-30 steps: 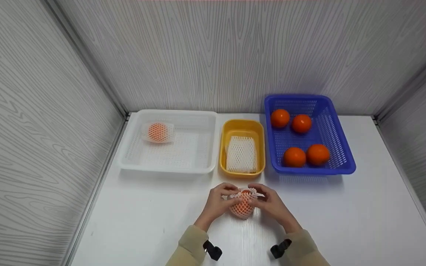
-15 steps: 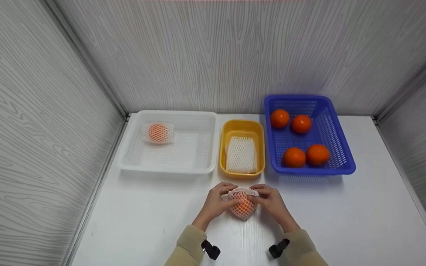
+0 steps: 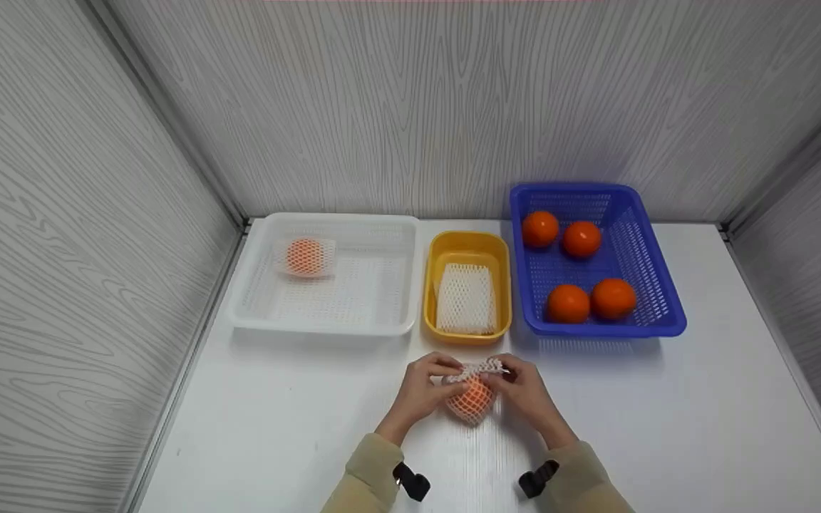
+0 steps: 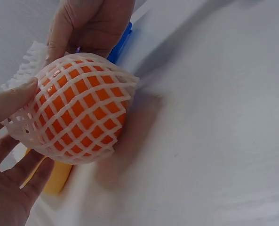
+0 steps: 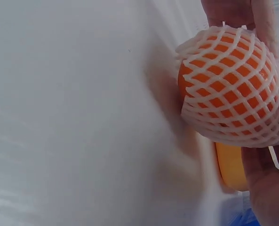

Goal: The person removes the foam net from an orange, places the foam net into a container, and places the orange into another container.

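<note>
An orange [image 3: 472, 401] wrapped in a white foam net sleeve [image 4: 83, 110] is held between both hands, close over the white table. My left hand [image 3: 421, 390] grips it from the left, thumb on the near side and fingers behind the net. From the right, my right hand [image 3: 524, 390] pinches the net's upper edge with thumb and fingers. The sleeve's far end bunches up above the orange between the fingertips. In the right wrist view the net [image 5: 233, 89] covers most of the orange, and a bare orange patch shows at its open lower end.
A white basket [image 3: 321, 330] at the back left holds one net-wrapped orange [image 3: 305, 257]. Beside it, a yellow bin [image 3: 467, 339] contains flat foam nets [image 3: 465, 299]. At the right, a blue basket [image 3: 603, 330] has several bare oranges [image 3: 613, 298]. Panels enclose the table's back and sides.
The net's upper edge, spread open around the orange before, now lies gathered and flattened across its top between the fingers. Both hands have shifted only slightly.
</note>
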Available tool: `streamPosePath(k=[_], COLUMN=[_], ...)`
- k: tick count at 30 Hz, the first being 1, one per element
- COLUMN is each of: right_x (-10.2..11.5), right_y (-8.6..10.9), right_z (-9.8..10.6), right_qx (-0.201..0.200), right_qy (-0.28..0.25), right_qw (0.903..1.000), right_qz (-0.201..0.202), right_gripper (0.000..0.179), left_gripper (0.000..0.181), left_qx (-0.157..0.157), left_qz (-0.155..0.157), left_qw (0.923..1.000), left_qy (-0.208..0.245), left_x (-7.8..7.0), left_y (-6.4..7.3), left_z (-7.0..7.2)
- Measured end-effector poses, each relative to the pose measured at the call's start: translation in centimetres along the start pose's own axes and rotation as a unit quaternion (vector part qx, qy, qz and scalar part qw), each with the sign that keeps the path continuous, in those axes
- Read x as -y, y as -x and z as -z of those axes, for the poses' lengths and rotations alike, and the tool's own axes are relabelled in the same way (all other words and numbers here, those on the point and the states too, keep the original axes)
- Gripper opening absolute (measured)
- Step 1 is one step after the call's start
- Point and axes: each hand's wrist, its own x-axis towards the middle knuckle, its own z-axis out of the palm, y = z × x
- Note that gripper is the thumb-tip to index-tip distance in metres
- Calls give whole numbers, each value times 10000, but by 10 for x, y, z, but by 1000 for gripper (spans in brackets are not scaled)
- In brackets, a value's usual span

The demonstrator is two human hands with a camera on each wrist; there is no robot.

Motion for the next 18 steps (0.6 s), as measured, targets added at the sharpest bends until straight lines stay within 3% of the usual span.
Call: streamPosePath(k=[5, 8, 13, 18], right_x=[0, 0, 20, 48], right_y=[2, 2, 3, 5], right_z=[10, 11, 6, 0], right_qx=[588, 674, 351, -27], right_qy=[65, 205, 457, 859], right_qw=[9982, 9974, 9983, 9962], right_qz=[-129, -149, -2, 112], right_gripper=[48, 40, 17, 12], left_gripper=[13, 10, 10, 25], left_qx=[-175, -240, -261, -48], left_qz=[-41, -73, -68, 131], left_qw=[9998, 9997, 9996, 9998], left_qy=[25, 6, 102, 139], left_x=[-7, -20, -41, -22], left_y=[-2, -1, 2, 1], left_z=[-6, -6, 1, -1])
